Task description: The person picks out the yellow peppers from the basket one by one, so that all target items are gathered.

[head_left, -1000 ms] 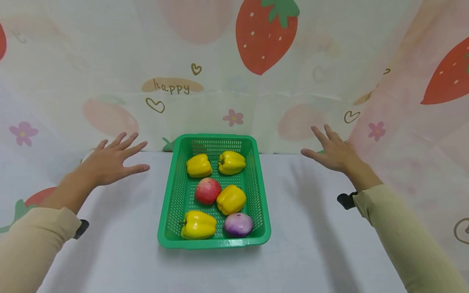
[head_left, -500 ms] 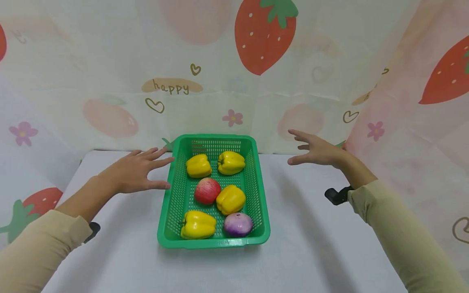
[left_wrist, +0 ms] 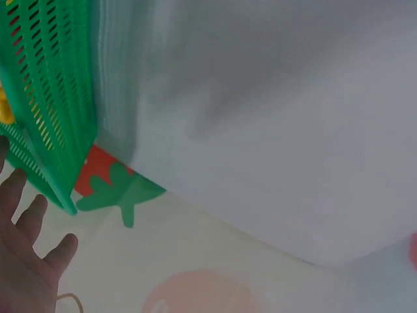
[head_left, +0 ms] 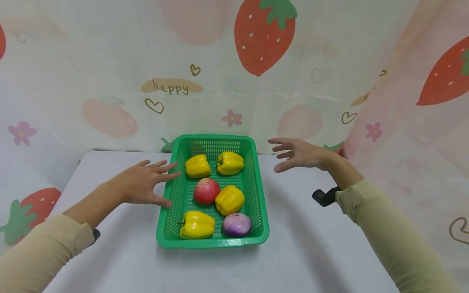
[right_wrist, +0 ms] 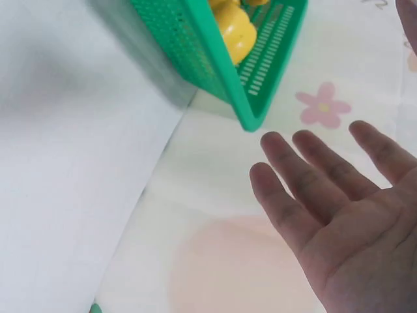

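A green plastic basket [head_left: 261,203] stands on the white-covered table, holding several yellow bell peppers [head_left: 230,200], one red apple [head_left: 207,191] and a purple onion-like vegetable [head_left: 237,225]. My left hand [head_left: 141,183] is spread, its fingertips overlapping the basket's left rim in the head view. Off the basket's right side, my right hand [head_left: 298,154] is held up with fingers apart and nothing in them. The right wrist view shows that palm [right_wrist: 365,241] facing the basket's corner. In the left wrist view the fingers [left_wrist: 31,218] lie near the basket wall [left_wrist: 52,85].
A pale curtain [head_left: 205,53] printed with strawberries, hearts and flowers hangs behind the table and along both sides. White cloth [head_left: 212,270] covers the tabletop around the basket. A black wrist strap piece [head_left: 325,197] sits beside the right sleeve.
Both hands have moved inward toward the basket from either side, the left to the right and a little lower, the right to the left. The basket and its contents have stayed put.
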A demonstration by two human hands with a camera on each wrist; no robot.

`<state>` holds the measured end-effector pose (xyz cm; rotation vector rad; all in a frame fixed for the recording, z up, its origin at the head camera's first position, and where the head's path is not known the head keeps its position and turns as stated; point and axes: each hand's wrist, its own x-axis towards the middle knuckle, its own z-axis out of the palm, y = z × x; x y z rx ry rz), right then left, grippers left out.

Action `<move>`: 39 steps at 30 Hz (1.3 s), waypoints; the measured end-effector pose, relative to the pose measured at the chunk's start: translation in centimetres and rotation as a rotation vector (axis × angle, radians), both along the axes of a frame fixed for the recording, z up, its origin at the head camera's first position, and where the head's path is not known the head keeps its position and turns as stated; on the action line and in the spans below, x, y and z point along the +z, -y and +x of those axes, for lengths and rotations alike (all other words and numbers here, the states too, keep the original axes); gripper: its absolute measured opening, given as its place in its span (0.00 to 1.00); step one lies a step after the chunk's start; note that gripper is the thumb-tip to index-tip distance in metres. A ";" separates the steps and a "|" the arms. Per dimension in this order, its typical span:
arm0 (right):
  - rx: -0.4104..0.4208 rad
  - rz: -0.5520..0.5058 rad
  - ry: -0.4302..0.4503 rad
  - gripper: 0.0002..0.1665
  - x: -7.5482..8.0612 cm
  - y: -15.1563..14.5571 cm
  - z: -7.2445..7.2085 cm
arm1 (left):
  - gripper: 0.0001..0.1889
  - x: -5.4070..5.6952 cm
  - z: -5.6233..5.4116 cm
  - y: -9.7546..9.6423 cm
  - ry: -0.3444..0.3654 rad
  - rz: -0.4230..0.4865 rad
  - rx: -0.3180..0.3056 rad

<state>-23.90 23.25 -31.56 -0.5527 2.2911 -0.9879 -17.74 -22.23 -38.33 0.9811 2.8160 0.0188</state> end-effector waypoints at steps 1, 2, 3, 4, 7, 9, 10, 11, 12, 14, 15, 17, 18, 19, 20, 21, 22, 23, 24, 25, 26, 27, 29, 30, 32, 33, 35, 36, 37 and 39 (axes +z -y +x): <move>0.012 -0.007 0.010 0.55 -0.1 0.3 0.0 | 0.47 -0.1 0.0 0.0 0.000 -0.007 -0.002; 0.023 -0.015 0.021 0.55 -0.1 0.6 0.0 | 0.47 -0.2 0.1 0.0 0.001 -0.012 -0.005; 0.034 -0.024 0.033 0.54 -0.1 0.9 0.0 | 0.47 -0.3 0.1 0.1 -0.001 -0.019 -0.009; 0.045 -0.029 0.042 0.55 -0.2 1.2 0.0 | 0.47 -0.4 0.1 0.1 -0.003 -0.025 -0.012; 0.070 -0.045 0.066 0.54 -0.3 2.1 0.0 | 0.47 -0.7 0.1 0.2 -0.010 -0.040 -0.018; 0.081 -0.055 0.084 0.54 -0.6 2.7 -0.1 | 0.47 -0.7 0.0 0.2 -0.014 -0.048 -0.021; 0.086 -0.062 0.097 0.54 -0.7 3.0 -0.1 | 0.47 -0.7 -0.1 0.2 -0.014 -0.047 -0.020; 0.090 -0.067 0.108 0.54 -0.8 3.2 -0.1 | 0.47 -0.8 -0.1 0.2 -0.012 -0.045 -0.019; 0.095 -0.070 0.118 0.54 -1.0 3.5 -0.2 | 0.47 -0.8 -0.2 0.3 -0.010 -0.044 -0.018; 0.101 -0.078 0.140 0.54 -1.3 4.1 -0.2 | 0.48 -0.7 -0.3 0.3 -0.007 -0.038 -0.017; 0.101 -0.078 0.150 0.54 -1.4 4.4 -0.2 | 0.49 -0.7 -0.4 0.4 -0.006 -0.033 -0.017; 0.104 -0.075 0.161 0.55 -1.7 4.9 -0.3 | 0.50 -0.7 -0.7 0.4 0.001 -0.024 -0.018; 0.107 -0.072 0.166 0.55 -1.9 5.2 -0.3 | 0.51 -0.7 -0.8 0.5 0.003 -0.019 -0.020; 0.106 -0.068 0.174 0.55 -2.0 5.5 -0.4 | 0.52 -0.8 -0.9 0.5 0.005 -0.015 -0.022; 0.108 -0.063 0.180 0.55 -2.1 5.8 -0.4 | 0.52 -0.8 -1.0 0.5 0.009 -0.012 -0.020; 0.108 -0.054 0.188 0.55 -2.2 6.1 -0.4 | 0.53 -0.9 -1.1 0.6 0.013 -0.009 -0.017; 0.110 -0.047 0.196 0.55 -2.4 6.4 -0.4 | 0.53 -0.9 -1.2 0.6 0.015 -0.006 -0.016; 0.112 -0.037 0.205 0.55 -2.5 6.6 -0.4 | 0.53 -1.0 -1.2 0.6 0.016 -0.003 -0.014; 0.114 -0.026 0.216 0.55 -2.6 6.8 -0.3 | 0.54 -1.0 -1.3 0.6 0.017 0.000 -0.012; 0.115 -0.017 0.229 0.54 -2.8 7.0 -0.3 | 0.54 -1.0 -1.4 0.7 0.017 0.000 -0.011; 0.120 -0.013 0.241 0.54 -3.1 7.2 -0.3 | 0.54 -1.1 -1.4 0.7 0.019 0.002 -0.009; 0.121 -0.008 0.252 0.54 -3.3 7.3 -0.3 | 0.54 -1.1 -1.4 0.6 0.017 0.005 -0.012; 0.122 -0.007 0.265 0.55 -3.9 7.5 -0.3 | 0.54 -1.1 -1.5 0.5 0.015 0.007 -0.016; 0.124 -0.010 0.269 0.55 -4.1 7.6 -0.4 | 0.54 -1.1 -1.5 0.4 0.014 0.007 -0.015; 0.128 -0.017 0.274 0.56 -4.7 7.9 -0.4 | 0.54 -1.0 -1.6 0.3 0.013 0.007 -0.010; 0.128 -0.018 0.276 0.56 -4.9 8.0 -0.4 | 0.54 -1.0 -1.6 0.2 0.012 0.008 -0.008; 0.135 -0.019 0.286 0.56 -5.2 8.3 -0.4 | 0.54 -0.9 -1.6 0.1 0.014 0.011 -0.004; 0.136 -0.023 0.292 0.56 -5.4 8.5 -0.5 | 0.54 -0.9 -1.6 0.1 0.014 0.010 -0.002; 0.137 -0.024 0.295 0.55 -5.5 8.7 -0.5 | 0.54 -0.8 -1.6 0.1 0.014 0.012 -0.003; 0.135 -0.029 0.307 0.55 -5.8 9.0 -0.6 | 0.54 -0.7 -1.7 0.1 0.010 0.016 -0.005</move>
